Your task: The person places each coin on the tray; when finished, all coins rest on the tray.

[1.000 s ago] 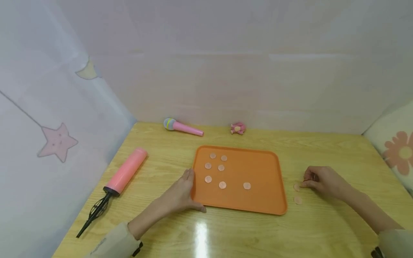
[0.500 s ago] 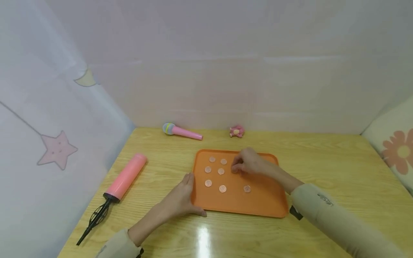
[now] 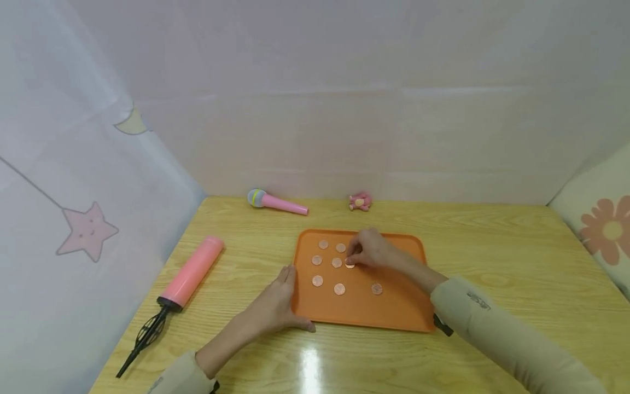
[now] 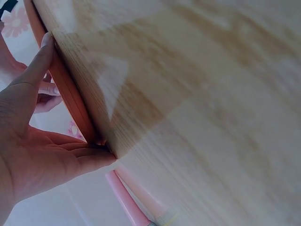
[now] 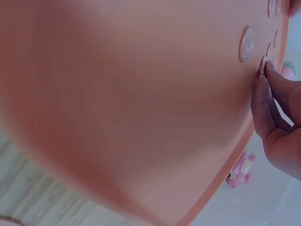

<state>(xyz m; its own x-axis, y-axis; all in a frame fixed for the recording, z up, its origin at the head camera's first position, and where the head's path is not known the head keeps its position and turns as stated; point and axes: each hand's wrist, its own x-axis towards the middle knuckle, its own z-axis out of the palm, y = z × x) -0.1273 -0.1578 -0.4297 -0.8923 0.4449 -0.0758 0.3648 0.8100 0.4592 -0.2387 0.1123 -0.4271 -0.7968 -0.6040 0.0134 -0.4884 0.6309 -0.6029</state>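
Note:
An orange tray [image 3: 394,306] lies on the wooden table with several copper-coloured coins [image 3: 339,289] on it, mostly toward its left half. My right hand [image 3: 372,249] pinches one more coin [image 5: 262,67] between thumb and fingertips, low over the tray, close beside the coin in the middle row. At the tray's near left corner rests my left hand [image 3: 275,303]. Its thumb [image 4: 40,63] lies along the front side and its straight fingers [image 4: 80,162] touch the left side. A single coin [image 3: 376,289] sits apart, nearer the tray's middle.
Behind the tray are a pink toy microphone [image 3: 278,202] and a small pink bear figure [image 3: 360,201]. A pink pump [image 3: 192,273] lies at the left, its black end beside a black whisk-like piece [image 3: 147,334]. Fabric walls stand at the back and sides.
My right hand has come from the table right of the tray to above it with a coin, then shifted slightly left and lower. My left hand stays at the tray's corner.

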